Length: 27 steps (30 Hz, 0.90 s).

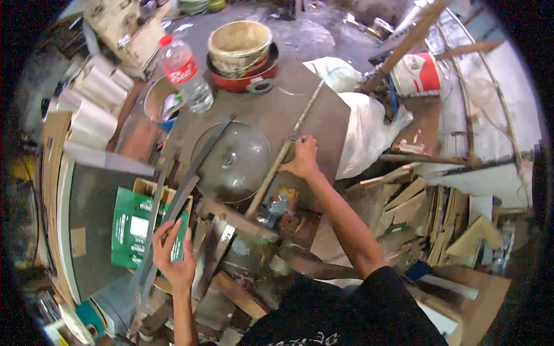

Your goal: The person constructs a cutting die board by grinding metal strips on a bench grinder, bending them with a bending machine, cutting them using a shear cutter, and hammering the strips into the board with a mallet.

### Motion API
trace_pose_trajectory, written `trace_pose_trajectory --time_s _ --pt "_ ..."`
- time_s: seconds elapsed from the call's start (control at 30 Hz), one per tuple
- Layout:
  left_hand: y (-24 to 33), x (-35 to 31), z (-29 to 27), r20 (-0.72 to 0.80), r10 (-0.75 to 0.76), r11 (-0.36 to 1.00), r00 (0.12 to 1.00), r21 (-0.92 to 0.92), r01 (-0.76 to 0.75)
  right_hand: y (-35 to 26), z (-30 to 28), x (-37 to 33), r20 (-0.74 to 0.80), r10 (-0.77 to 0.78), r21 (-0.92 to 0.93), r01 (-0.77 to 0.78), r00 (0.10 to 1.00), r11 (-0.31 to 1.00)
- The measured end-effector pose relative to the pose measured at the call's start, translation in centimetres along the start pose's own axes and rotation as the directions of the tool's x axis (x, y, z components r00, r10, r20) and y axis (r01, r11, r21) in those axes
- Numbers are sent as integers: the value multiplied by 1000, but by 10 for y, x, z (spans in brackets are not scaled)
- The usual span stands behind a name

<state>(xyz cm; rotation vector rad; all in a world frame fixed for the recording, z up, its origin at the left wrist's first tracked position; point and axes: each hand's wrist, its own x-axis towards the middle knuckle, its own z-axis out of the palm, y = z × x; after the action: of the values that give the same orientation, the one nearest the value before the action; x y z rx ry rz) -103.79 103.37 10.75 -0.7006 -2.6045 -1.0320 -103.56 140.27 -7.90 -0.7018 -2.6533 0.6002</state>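
Observation:
My right hand (303,158) is closed around a long, thin tan rod (270,180), with the thumb and fingertips against it. The rod lies slantwise over the brown tabletop (323,124). To its left, a round glass lid (245,158) with a central knob rests on the table. My left hand (173,259) is lower left with its fingers stretched and spread, beside long dark flat strips (186,189). One strip reaches up across the lid's left edge. Whether the left fingertips touch the strips I cannot tell. Behind that hand stands a green cardboard box (127,230).
A clear bottle with a red cap (187,78) and a stained bucket in a red basin (239,52) stand at the far side. White sacks (366,130) lie right of the table. Wood offcuts (412,202) pile up at right. Metal scraps (277,210) lie at the near edge.

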Motion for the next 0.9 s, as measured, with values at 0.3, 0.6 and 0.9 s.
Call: trace_pose_trajectory --time_s 0.3,0.6,0.9 --pt "138 28 45 45 222 972 974 -89 -218 58 -104 -53 241 418 863 -391 876 320" --pt "339 -75 115 438 660 696 611 -663 -277 13 -450 -327 -524 390 688 107 757 718" --pt "483 -392 85 54 931 107 -362 -986 128 -102 -534 -759 -872 468 451 -135 143 882"
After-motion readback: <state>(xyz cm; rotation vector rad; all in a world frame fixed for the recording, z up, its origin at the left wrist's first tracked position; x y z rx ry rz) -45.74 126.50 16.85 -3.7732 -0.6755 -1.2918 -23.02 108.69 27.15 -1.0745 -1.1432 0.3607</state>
